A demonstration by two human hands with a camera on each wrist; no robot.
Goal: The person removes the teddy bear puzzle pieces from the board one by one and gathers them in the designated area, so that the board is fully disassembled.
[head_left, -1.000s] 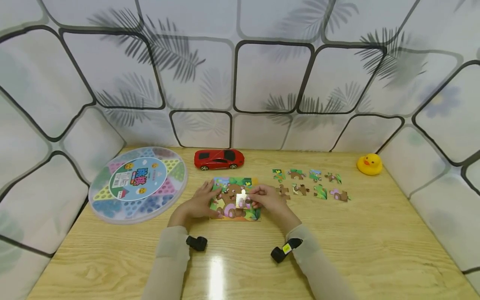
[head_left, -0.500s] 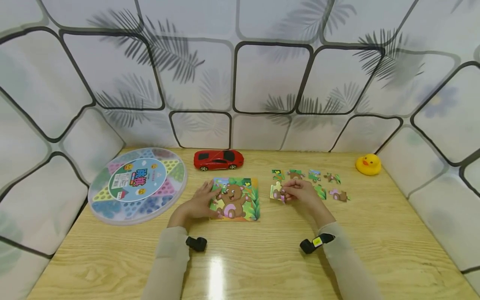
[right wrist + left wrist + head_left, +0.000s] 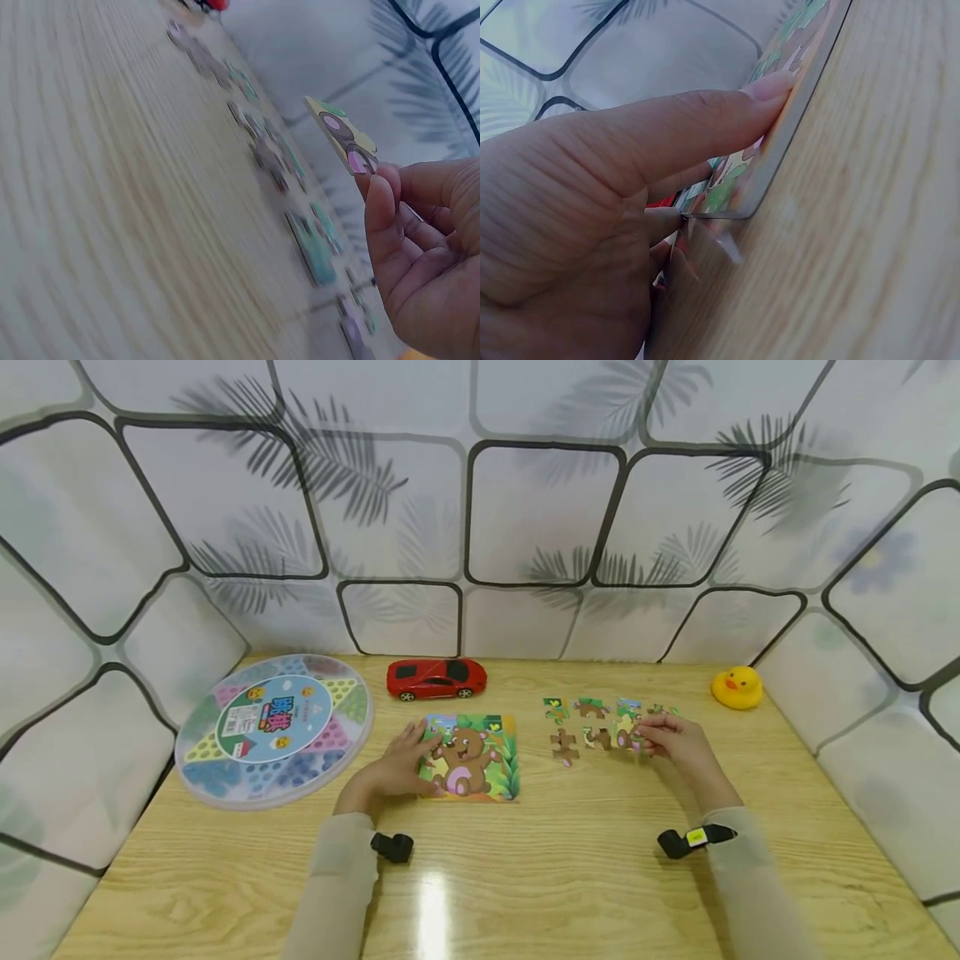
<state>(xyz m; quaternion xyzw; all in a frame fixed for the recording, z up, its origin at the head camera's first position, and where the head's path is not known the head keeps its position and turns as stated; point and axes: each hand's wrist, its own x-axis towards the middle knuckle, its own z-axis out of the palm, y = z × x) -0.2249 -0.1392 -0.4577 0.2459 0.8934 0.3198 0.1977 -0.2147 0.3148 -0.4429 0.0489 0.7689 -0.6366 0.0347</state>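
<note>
My left hand (image 3: 393,766) rests at the left side of a flat puzzle board (image 3: 467,764) with a brown bear picture. In the left wrist view, its straight thumb (image 3: 705,131) lies on the board's front edge and the other fingers are along the side. Over on the right, my right hand (image 3: 682,750) pinches a jigsaw puzzle piece (image 3: 349,142) between thumb and fingertips, raised above the table. That piece shows yellow, brown and pink. Loose puzzle pieces (image 3: 564,747) lie in two rows beneath and beside the right hand, which partly hides some of them.
A round Chinese checkers box (image 3: 348,693) lies at the left. Behind the puzzle board stands a red toy car (image 3: 437,679). A yellow rubber duck (image 3: 737,687) sits at the back right, near the patterned cloth wall (image 3: 547,518) that rises behind the wooden table (image 3: 540,877).
My right hand has carried the puzzle piece from over the bear board rightward, to above the loose pieces. My left hand has stayed on the board.
</note>
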